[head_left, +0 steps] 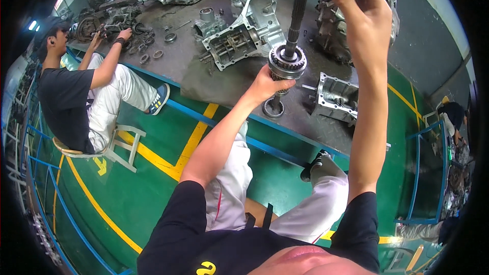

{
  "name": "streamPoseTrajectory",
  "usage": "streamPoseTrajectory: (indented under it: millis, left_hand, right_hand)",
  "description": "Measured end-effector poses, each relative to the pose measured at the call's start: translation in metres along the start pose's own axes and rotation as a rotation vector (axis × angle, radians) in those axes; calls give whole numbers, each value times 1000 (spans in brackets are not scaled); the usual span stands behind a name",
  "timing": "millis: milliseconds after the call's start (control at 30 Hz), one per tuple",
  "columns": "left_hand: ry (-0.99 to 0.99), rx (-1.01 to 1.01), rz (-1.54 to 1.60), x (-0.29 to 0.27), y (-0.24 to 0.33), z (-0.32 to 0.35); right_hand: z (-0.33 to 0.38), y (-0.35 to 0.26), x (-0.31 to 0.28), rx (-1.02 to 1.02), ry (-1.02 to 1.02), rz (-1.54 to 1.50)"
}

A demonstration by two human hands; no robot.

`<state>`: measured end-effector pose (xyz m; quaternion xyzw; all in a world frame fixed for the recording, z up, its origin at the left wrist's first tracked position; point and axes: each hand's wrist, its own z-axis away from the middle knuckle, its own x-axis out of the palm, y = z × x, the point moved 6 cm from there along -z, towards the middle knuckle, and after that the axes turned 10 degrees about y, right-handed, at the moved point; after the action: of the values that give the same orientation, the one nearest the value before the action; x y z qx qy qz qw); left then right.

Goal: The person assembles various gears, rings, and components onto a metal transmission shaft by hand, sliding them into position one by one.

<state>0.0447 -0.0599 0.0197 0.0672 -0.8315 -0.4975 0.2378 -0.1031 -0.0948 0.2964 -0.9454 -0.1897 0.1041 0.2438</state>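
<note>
Steadying the splined gear shaft upright above the desk, left hand closed under its gear cluster, right hand pinching a small dark part at the top; keeping the shaft vertical looks wise.

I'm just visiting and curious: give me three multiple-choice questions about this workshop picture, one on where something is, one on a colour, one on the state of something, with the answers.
1. Where does the left hand grip the splined shaft?
A. at its top end
B. by the gear low on it
C. not at all

2. What colour are the lines on the green floor?
A. yellow
B. white
C. red

3. How does the shaft stand?
A. flat on the bench
B. roughly upright
C. hanging upside down from a hook

Answers:
1 B, the fingers close around the gear, far below the top.
2 A, yellow stripes cross the green floor.
3 B, it rises from the gear toward the raised right hand, above the dark workbench.
</note>
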Motion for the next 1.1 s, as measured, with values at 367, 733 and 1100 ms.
streamPoseTrajectory:
  millis: [367, 733, 1100]
  left_hand:
    - [-24, 59, -28, 11, 10, 3]
    - [72, 44, -53, -1, 12, 1]
    - [27, 56, -37, 3, 13, -1]
  right_hand:
    - [23, 15, 32, 25, 14, -35]
    - [104, 78, 47, 331, -213, -68]
    - [112, 78, 43, 359, -195, 40]
